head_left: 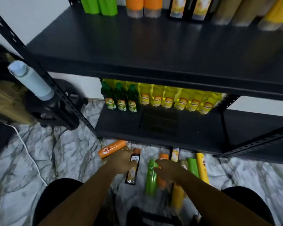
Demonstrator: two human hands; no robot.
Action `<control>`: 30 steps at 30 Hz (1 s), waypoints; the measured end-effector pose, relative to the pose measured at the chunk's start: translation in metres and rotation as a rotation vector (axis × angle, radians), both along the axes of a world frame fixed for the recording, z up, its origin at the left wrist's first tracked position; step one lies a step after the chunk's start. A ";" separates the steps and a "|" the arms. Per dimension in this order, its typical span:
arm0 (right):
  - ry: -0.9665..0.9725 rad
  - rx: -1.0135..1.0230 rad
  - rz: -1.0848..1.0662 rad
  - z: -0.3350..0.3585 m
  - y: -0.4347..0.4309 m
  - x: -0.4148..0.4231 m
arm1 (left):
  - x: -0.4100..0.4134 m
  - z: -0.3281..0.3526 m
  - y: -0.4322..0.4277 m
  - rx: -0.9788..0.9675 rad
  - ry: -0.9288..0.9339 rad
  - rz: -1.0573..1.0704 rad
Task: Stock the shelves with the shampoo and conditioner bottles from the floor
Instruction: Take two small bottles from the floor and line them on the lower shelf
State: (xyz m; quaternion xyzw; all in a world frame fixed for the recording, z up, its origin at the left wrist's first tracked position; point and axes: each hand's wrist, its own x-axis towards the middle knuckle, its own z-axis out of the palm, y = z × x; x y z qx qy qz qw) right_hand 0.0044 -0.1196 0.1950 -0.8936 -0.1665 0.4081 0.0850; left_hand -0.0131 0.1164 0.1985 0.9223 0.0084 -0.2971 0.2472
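Note:
Several shampoo and conditioner bottles lie on the marble floor in front of the black rack. My left hand (pixel 121 161) grips a dark bottle with an orange cap (pixel 133 170); an orange bottle (pixel 112 148) lies just beyond it. My right hand (pixel 167 170) reaches down over a green bottle (pixel 151 178) and an orange bottle (pixel 162 158), fingers curled near them; whether it holds one is unclear. Further right lie a second green bottle (pixel 193 167) and a yellow bottle (pixel 202 167). The upper shelf (pixel 137 51) carries green, orange, dark and yellow bottles at its back.
The lower shelf (pixel 121 128) holds rows of green and yellow bottles at the back and a dark flat tray (pixel 159 122). A pale blue bottle (pixel 29 79) and a tan bag (pixel 5 101) sit at left. A white cable (pixel 28 152) crosses the floor.

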 end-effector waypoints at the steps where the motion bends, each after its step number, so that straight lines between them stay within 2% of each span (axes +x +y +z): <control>1: 0.007 0.013 -0.007 -0.028 0.002 -0.001 | 0.003 -0.027 0.003 0.013 0.004 -0.010; 5: 0.023 0.070 -0.062 -0.109 0.004 -0.007 | 0.008 -0.094 0.010 0.054 0.045 0.031; 9: 0.004 0.116 -0.111 -0.151 -0.003 -0.016 | -0.008 -0.120 0.001 0.093 0.003 0.048; 14: -0.012 0.125 -0.190 -0.155 -0.023 -0.046 | -0.049 -0.116 -0.019 0.102 0.069 0.019; 22: -0.038 0.148 -0.240 -0.152 -0.026 -0.028 | -0.035 -0.132 -0.027 0.052 0.050 0.082; 27: -0.039 0.086 -0.300 -0.202 -0.026 0.012 | -0.010 -0.203 -0.014 -0.058 0.024 0.200; 30: 0.011 0.088 -0.349 -0.241 -0.020 0.008 | -0.007 -0.249 -0.007 -0.087 0.011 0.309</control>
